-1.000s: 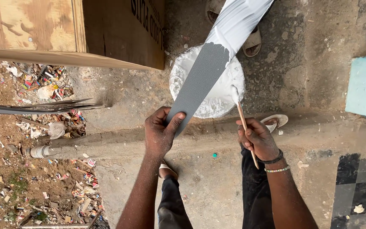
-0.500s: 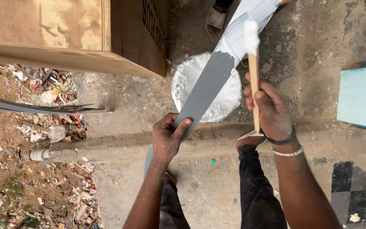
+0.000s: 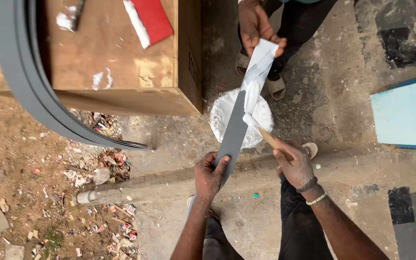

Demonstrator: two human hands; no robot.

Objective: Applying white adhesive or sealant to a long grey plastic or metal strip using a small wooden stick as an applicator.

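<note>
Beneath grey strip [image 3: 234, 132]: white bucket [image 3: 222, 115]; box [image 3: 121, 62] beside.

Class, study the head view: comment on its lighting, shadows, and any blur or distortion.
Head view: soft, even daylight with only faint shadows; the curved grey band at upper left looms large and bowed near the lens; the long grey strip, left hand and right hand are sharp.

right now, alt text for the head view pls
A left hand holds a grey strip while the right hand brushes white paste on with a wooden brush, above a white bucket; another person's hand holds the far end.
</note>
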